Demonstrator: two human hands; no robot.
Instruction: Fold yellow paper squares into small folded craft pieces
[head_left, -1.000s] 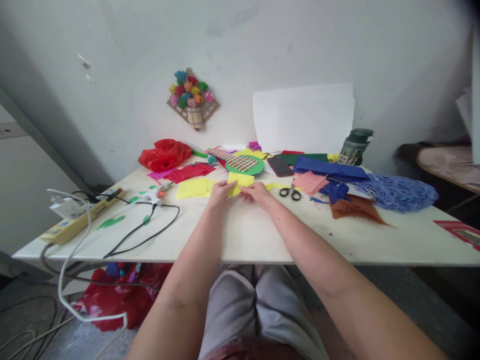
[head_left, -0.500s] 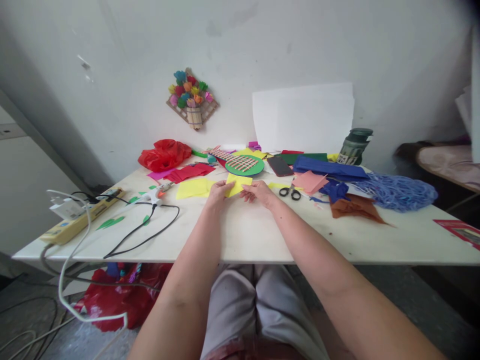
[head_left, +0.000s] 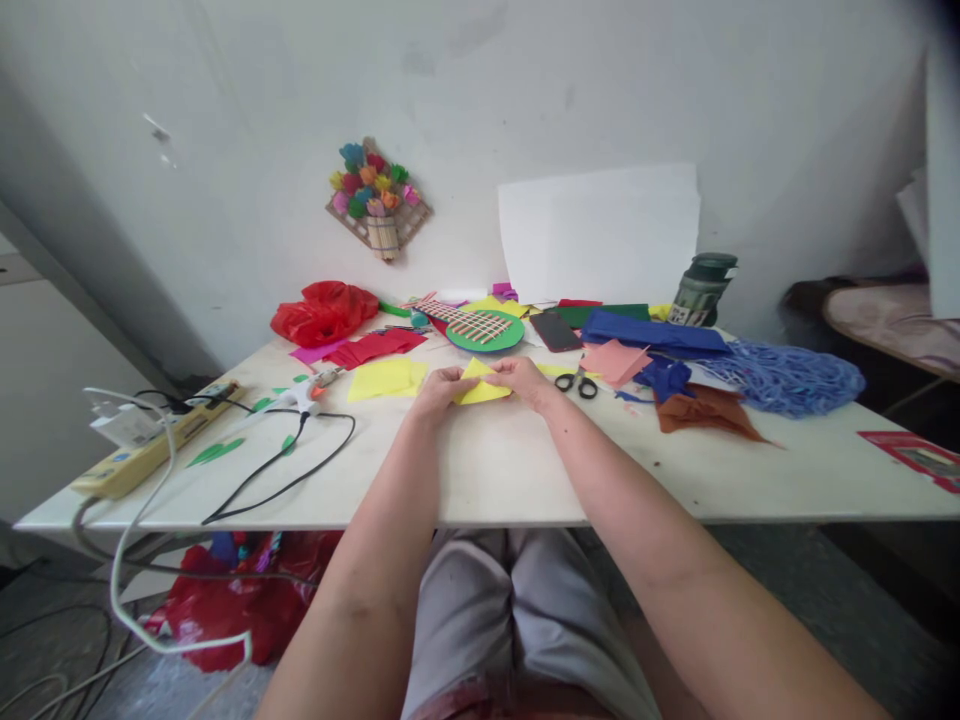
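Yellow paper (head_left: 480, 385) partly hidden by fingers (head_left: 450, 378).

A white table (head_left: 487, 470) carries a craft clutter, with the black-handled scissors (head_left: 576, 381) near its middle as landmark. Left of the scissors lie a yellow sheet (head_left: 386, 379), red paper pieces (head_left: 375, 347), a crumpled red bag (head_left: 324, 311), a glue gun (head_left: 307, 392) with its black cord (head_left: 281, 475) and, at the far left edge, a power strip (head_left: 150, 445). Behind the scissors lie a green woven disc (head_left: 484, 328) and a phone (head_left: 556, 331); right of them lie pink paper (head_left: 616, 361), a blue sheet (head_left: 652, 331), brown paper (head_left: 701, 412), blue netting (head_left: 787, 375) and a dark jar (head_left: 697, 288).
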